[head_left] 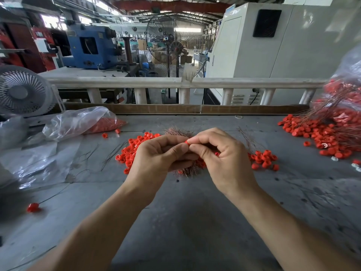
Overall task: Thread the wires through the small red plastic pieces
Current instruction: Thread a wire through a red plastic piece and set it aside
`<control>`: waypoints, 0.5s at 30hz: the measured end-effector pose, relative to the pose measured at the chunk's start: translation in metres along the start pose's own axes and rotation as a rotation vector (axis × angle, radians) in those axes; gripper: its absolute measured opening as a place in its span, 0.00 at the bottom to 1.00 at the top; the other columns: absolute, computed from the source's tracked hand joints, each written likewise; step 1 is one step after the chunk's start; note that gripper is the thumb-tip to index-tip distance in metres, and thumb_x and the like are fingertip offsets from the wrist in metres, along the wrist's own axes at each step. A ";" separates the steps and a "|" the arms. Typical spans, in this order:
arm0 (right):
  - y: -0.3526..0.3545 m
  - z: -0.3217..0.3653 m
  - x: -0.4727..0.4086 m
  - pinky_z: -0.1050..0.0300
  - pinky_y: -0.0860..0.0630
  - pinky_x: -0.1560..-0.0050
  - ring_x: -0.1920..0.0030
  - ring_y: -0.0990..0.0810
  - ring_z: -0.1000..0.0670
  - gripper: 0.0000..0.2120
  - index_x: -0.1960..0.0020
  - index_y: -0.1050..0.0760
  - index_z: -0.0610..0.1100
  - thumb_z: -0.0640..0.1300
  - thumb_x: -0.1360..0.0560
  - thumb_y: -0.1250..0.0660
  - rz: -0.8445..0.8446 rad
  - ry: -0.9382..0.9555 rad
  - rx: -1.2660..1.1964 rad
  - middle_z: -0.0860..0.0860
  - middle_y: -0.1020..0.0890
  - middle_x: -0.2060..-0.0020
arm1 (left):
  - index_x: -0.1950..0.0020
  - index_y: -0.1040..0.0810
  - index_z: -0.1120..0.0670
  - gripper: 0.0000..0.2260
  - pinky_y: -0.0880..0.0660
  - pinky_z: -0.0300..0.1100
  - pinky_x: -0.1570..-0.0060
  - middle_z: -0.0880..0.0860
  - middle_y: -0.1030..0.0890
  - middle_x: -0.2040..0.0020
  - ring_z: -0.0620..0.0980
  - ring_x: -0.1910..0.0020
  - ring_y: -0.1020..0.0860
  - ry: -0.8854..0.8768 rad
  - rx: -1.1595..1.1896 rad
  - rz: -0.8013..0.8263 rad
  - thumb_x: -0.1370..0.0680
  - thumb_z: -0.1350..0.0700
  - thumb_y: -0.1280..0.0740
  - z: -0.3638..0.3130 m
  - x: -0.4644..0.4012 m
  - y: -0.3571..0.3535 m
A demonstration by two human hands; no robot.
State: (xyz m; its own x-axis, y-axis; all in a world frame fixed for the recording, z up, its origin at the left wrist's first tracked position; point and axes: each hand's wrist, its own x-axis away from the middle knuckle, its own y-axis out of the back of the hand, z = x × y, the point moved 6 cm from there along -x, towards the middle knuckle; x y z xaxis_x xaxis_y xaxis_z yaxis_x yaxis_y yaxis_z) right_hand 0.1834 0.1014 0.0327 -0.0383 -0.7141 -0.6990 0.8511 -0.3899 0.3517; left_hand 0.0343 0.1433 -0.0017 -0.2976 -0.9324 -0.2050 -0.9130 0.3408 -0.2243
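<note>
grey table (185,222); two hands (160,155) (220,153) pinch one red piece (188,142).

Both hands (195,153) pinch red piece (187,142); wire bundle (176,133) beneath

The hands (187,153) meet over the middle of the bench (185,222), covering most of the copper wire bundle (175,132) and part of the loose red piece pile (132,149) beneath. Only a sliver of the pinched red piece (187,142) shows between the fingertips; whether a wire passes through it is too small to tell. At the bench's right edge, the clear bag (347,90) is cut off by the frame. Both forearms run off the bottom edge.
</note>
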 end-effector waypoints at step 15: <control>-0.004 0.016 0.006 0.53 0.23 0.52 0.51 0.21 0.49 0.04 0.51 0.18 0.43 0.41 0.25 0.25 -0.091 0.171 0.430 0.52 0.20 0.54 | 0.40 0.20 0.66 0.16 0.18 0.48 0.50 0.62 0.18 0.51 0.56 0.52 0.19 0.233 0.228 0.016 0.22 0.56 0.32 0.009 0.002 -0.004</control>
State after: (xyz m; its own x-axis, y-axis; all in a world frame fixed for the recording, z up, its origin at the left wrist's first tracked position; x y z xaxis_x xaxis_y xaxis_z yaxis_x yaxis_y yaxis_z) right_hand 0.1714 0.0893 0.0365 0.0153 -0.5738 -0.8188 0.5527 -0.6776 0.4852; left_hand 0.0396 0.1417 -0.0099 -0.3915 -0.9201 0.0070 -0.8296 0.3497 -0.4353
